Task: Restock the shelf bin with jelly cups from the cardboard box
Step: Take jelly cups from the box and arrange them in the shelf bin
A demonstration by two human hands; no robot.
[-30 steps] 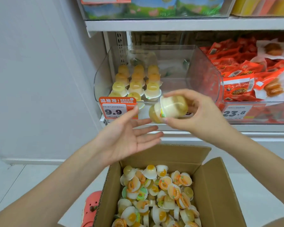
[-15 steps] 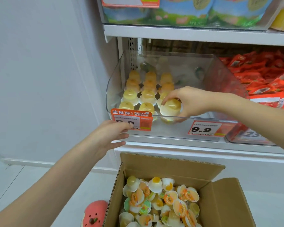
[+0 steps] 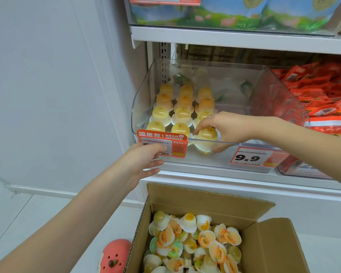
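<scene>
Cardboard box point(image 3: 215, 201) sits open nearest, heaped with jelly cups point(image 3: 195, 239); above it the left hand point(image 3: 144, 160) rests loose-fingered against the orange price tag point(image 3: 163, 144), holding nothing. Farther in, the right hand point(image 3: 224, 129) has its grip curled over one yellow cup point(image 3: 206, 134) at the front of the clear shelf bin point(image 3: 283, 107), beside the standing rows point(image 3: 181, 107). Released crooked, it could tip and knock its neighbours over.

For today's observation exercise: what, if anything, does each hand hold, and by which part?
The right hand grips a jelly cup around its domed top, inside the clear bin. The left hand holds nothing.
</scene>
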